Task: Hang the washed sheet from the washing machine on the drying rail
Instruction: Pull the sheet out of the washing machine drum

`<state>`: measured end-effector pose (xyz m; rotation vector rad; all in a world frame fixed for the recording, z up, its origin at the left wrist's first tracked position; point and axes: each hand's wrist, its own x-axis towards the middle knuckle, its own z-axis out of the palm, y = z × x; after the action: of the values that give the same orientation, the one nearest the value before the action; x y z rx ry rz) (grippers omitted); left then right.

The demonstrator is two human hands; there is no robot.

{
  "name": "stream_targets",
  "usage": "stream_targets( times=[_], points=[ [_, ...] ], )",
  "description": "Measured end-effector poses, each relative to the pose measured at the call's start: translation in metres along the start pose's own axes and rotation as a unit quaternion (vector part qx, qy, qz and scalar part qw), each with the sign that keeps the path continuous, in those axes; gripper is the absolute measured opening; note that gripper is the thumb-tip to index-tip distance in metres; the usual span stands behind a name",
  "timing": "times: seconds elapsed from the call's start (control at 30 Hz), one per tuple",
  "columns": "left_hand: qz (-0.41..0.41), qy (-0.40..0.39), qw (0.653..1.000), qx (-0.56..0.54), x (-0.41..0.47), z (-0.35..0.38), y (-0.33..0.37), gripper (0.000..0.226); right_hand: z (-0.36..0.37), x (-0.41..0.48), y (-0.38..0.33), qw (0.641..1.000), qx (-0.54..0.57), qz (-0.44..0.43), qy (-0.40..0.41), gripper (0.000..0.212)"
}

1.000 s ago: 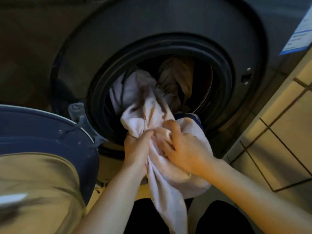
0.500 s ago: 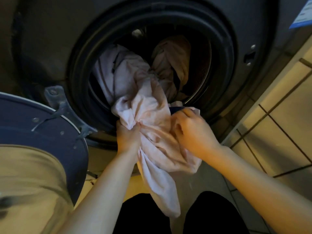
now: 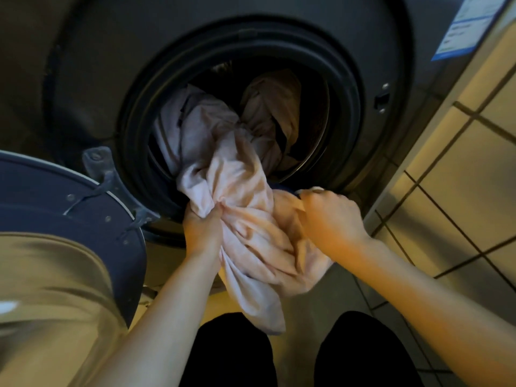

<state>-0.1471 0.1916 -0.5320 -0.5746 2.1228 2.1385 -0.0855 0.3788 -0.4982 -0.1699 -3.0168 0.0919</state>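
Entering first, as largest item, a dark grey front-loading washing machine [image 3: 83, 65], spanning the frame from nine through two o'clock, with a round mouth gaping at centre. Entering next its door [image 3: 42, 208], standing wide open at nine o'clock. Logging a tiled wall [image 3: 460, 177], cream with dark grout, running along three to four o'clock just beside the machine. Logging a khaki garment [image 3: 42, 303] on the person, blurred, at eight o'clock, and black trousers [image 3: 229, 356] at six o'clock, showing both knees. Listing the task item: a pale pink sheet [image 3: 237, 196], spilling out of the drum over the lower lip of the mouth, lying partly inside at eleven o'clock of the opening, bunching between both hands, trailing a tail down toward six o'clock between the knees. Listing further laundry [image 3: 276, 107], beige and crumpled, lying deeper in the drum at one o'clock of the opening, just beside the sheet. Noting the right hand [image 3: 332, 219], knuckles up at four o'clock of the mouth, curling its fingers tight into a fold of the sheet. Noting the left hand [image 3: 202, 230], at seven o'clock of the mouth, clenching a gather of the sheet in a fist. Closing with a blue-edged sticker [image 3: 463, 26] at one o'clock, print unreadable; a pale hinge bracket [image 3: 97, 163] joining door to cabinet at nine o'clock; and a latch slot [image 3: 381, 99] at three o'clock of the mouth.
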Motion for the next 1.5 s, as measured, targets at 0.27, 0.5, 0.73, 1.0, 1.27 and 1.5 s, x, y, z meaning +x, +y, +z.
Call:
stream_targets(
  times=[0.27,0.5,0.73,1.0,1.27,1.5],
  points=[
    [-0.003,0.004,1.000,-0.019,-0.004,0.005,0.000,0.039,0.002,-0.026,0.022,0.989,-0.030,0.100,-0.102,0.020],
    [-0.008,-0.025,1.000,-0.015,-0.006,0.003,-0.004,0.049,0.016,0.002,-0.010,0.934,0.328,0.013,-0.143,0.062],
    [0.012,-0.060,0.998,0.020,-0.016,0.003,-0.006,0.046,0.033,0.011,-0.040,0.676,0.667,0.090,-0.300,0.061],
    [0.070,-0.150,0.928,0.333,-0.025,0.006,-0.016,0.097,0.027,0.015,-0.049,0.675,0.688,0.091,-0.251,0.071],
    [0.087,-0.280,0.939,0.179,-0.046,-0.015,-0.012,0.098,0.017,0.011,-0.054,0.685,0.712,0.072,-0.136,0.043],
    [-0.036,-0.279,0.955,0.095,-0.044,-0.017,-0.008,0.066,0.018,0.011,-0.042,0.761,0.644,0.002,-0.085,0.059]
  ],
)
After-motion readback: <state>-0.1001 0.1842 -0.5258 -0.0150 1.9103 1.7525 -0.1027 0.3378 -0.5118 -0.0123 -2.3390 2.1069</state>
